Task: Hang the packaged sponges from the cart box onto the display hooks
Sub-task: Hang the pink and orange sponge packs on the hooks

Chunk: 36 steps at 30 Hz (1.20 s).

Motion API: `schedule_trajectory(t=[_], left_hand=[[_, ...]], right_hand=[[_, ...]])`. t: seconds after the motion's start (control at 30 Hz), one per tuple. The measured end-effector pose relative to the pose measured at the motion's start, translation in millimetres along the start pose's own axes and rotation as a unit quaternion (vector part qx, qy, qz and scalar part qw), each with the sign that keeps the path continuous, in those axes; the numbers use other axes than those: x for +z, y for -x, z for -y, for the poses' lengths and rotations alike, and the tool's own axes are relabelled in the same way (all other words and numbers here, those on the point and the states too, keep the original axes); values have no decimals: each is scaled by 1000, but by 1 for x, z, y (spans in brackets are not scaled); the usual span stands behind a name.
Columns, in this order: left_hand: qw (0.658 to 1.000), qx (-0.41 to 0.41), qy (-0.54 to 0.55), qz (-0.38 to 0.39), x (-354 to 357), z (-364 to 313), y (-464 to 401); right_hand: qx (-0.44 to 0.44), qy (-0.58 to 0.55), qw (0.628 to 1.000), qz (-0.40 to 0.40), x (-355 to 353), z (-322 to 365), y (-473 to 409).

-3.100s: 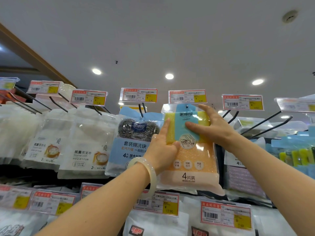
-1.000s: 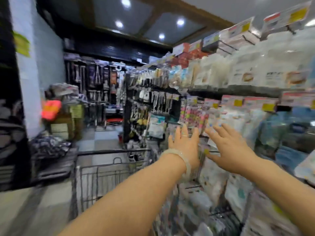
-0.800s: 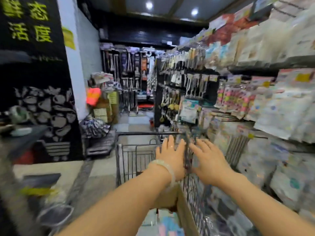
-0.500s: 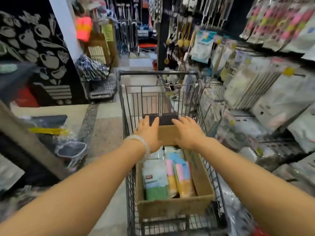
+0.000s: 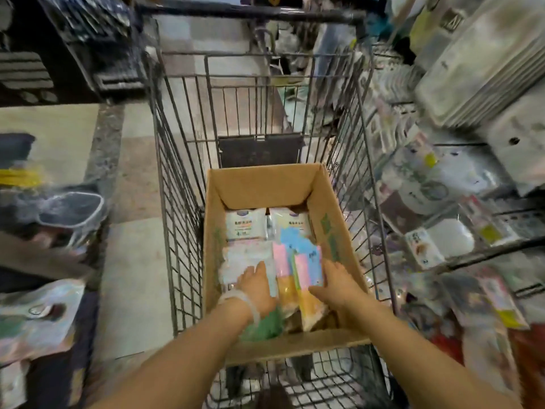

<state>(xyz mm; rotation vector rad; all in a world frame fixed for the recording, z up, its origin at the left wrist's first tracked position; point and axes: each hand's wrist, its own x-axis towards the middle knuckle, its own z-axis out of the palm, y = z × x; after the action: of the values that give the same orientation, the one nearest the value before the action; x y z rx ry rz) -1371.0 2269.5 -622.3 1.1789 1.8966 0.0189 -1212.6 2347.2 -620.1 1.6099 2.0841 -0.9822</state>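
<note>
A brown cardboard box (image 5: 333,237) sits in a wire shopping cart (image 5: 177,231) below me. Several packaged sponges lie inside it. A pink, blue and yellow sponge pack (image 5: 306,278) stands in the near middle, and a white and green pack (image 5: 250,261) lies at the left. My left hand (image 5: 258,286), with a pale bangle on the wrist, rests flat on the white and green pack. My right hand (image 5: 336,283) touches the right side of the colourful pack, fingers spread. Neither hand has closed around a pack. The display hooks at the right are blurred.
Shelves with hanging packaged goods (image 5: 442,202) crowd the cart's right side. The cart handle bar (image 5: 250,11) is at the far end. Tiled floor (image 5: 132,202) and bagged goods (image 5: 38,314) lie to the left.
After hanging a sponge pack high on a hook, I turned left and looked down. Both hands dropped from the box's far edge into the box onto the packs.
</note>
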Motion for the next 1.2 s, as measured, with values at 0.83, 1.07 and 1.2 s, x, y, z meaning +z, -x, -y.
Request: schedule_trajectory(t=[0.83,1.07,1.2], left_hand=[[956,-161,220,-106,103,-41,-146],[913,-100,370,-141,72,-39,-130],[880,-55,460,-104,25,-27,-110]], right_hand=[[109,-457,883,-9,54,-43,-121],[100,-486,868,-21,30,-48,-98],[19,-426,899,-101,10,-45,-83]])
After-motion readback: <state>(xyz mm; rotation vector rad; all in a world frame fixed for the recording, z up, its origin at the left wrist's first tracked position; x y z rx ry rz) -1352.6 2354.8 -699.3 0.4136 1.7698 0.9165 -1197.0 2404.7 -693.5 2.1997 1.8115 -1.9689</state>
